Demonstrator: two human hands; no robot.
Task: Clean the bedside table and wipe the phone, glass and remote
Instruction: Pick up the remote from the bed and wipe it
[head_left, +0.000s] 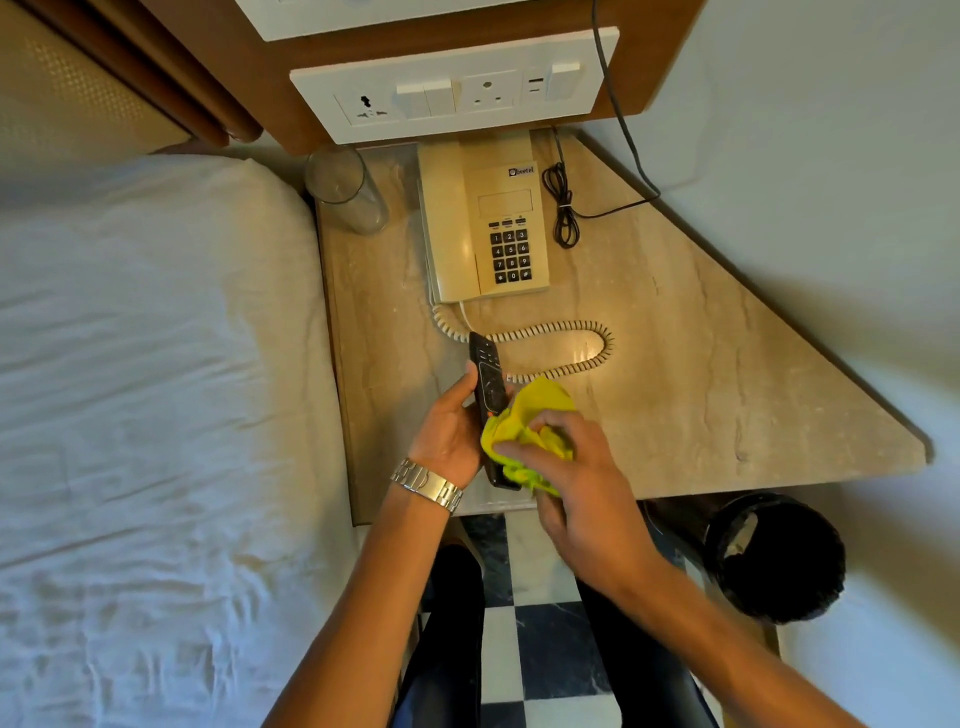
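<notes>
My left hand (449, 428) holds a black remote (487, 376) above the front of the beige marble bedside table (701, 364). A crumpled yellow cloth (535, 415) is bunched in my right hand (576, 478) and pressed against the remote's lower half, which it hides. A cream desk phone (480, 223) with a dark keypad lies at the back of the table. Its coiled cord (571, 343) loops in front of it. An upright clear glass (345, 189) stands at the back left corner.
A white bed (145, 389) borders the table on the left. A switch and socket panel (452, 91) is on the wall behind the phone, and a bundled black cable (563, 208) lies to the phone's right. A black bin (776, 556) stands on the floor at right.
</notes>
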